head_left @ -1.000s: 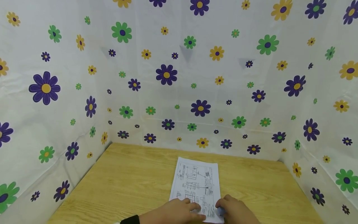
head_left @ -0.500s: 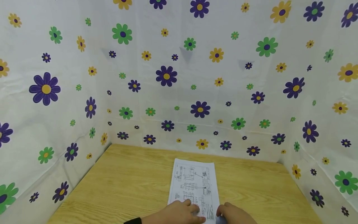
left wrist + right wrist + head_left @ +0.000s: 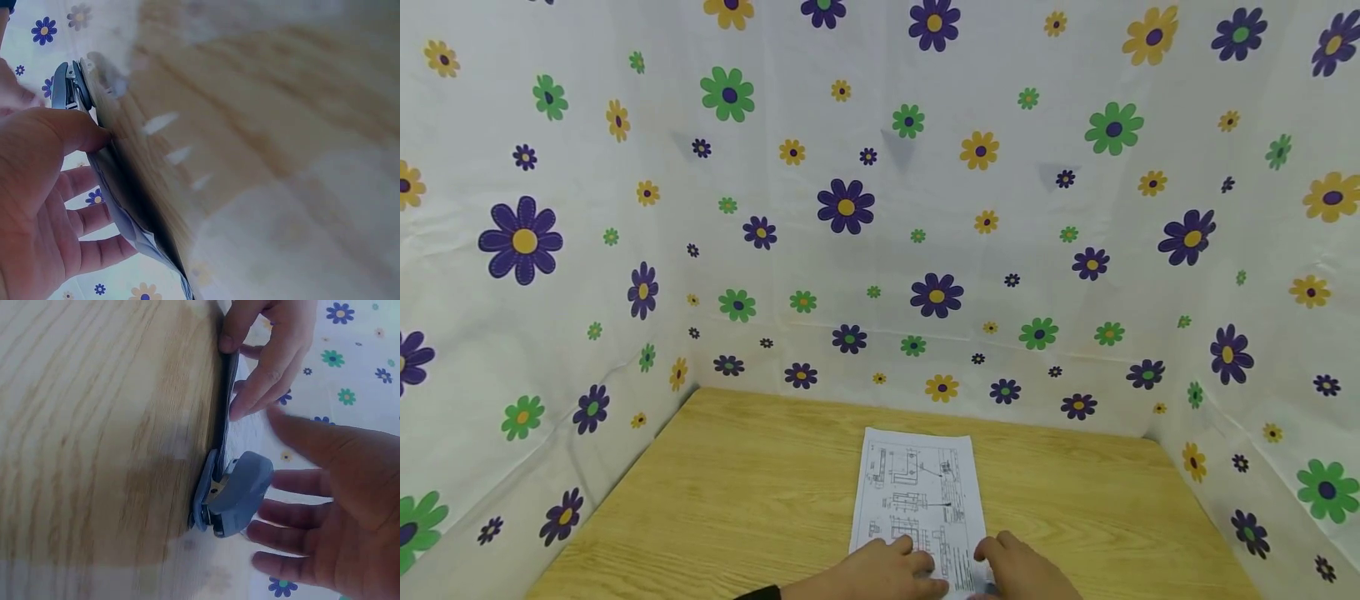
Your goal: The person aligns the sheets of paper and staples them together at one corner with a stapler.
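A stack of white paper sheets printed with technical drawings point(image 3: 917, 479) lies on the table near the person. My left hand point(image 3: 883, 573) holds its near edge, thumb at the edge and fingers over the top sheet. At the right end of that edge sits a small blue-grey stapler point(image 3: 244, 494), its jaws around the sheets' edge. My right hand point(image 3: 356, 500) is beside the stapler, fingers extended close to its top and thumb lifted apart from it. In the left wrist view the stapler point(image 3: 65, 87) shows just beyond my left thumb.
The wooden table point(image 3: 752, 475) extends to the left, right and back of the paper. White sheeting with a flower print point(image 3: 880, 258) encloses it at the back and both sides.
The paper stack has shifted slightly to the left, with both hands staying at its near edge. My right hand's fingers have spread from the stapler. The head view has tilted a little.
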The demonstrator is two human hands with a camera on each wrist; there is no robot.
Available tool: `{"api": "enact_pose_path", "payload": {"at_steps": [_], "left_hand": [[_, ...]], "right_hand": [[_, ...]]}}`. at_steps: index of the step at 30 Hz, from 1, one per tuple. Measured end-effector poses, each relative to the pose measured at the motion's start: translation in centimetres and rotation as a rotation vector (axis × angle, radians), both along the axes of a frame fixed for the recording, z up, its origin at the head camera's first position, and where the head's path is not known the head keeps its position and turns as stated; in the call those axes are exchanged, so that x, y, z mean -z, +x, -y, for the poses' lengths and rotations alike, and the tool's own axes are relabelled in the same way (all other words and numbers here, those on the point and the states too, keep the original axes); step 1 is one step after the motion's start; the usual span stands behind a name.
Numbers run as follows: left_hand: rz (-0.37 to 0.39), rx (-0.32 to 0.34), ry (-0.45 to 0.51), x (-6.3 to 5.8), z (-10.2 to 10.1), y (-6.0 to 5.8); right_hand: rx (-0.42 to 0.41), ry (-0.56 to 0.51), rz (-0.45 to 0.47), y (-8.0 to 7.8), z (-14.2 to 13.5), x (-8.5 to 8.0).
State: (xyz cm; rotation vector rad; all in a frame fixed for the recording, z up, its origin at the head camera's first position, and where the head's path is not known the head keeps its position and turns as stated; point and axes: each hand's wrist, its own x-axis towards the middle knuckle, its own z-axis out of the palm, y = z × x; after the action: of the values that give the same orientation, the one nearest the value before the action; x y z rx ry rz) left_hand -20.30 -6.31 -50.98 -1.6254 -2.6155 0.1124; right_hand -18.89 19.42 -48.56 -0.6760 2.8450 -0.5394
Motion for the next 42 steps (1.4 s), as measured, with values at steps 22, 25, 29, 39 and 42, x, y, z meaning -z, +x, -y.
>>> {"api": "enact_pose_path", "payload": {"at_steps": [22,25,29,39,42], "left_hand": [[-0.066,0.079,0.053,0.2,0.8,-0.5],[0.003,0.065,0.067,0.1,1.2,-0.8],[0.117,-0.005,0.086,-0.4,1.9,-1.1],[0.142,-0.195,0.062,-0.6,3.9,-1.6],[0.143,-0.184,0.06,-0.6,4.1,-1.7]], "right_hand": [[-0.093,0.01,-0.224,-2.4,3.9,6.0],[-0.093,0.009,-0.192,-2.6,4.0,6.1],[-0.087,0.043,-0.193,-2.7,4.0,6.4],[-0.05,0.142,-0.2,-2.9,4.3,7.1],[-0.055,0.182,-0.243,-2.8,4.4,7.4]]}}
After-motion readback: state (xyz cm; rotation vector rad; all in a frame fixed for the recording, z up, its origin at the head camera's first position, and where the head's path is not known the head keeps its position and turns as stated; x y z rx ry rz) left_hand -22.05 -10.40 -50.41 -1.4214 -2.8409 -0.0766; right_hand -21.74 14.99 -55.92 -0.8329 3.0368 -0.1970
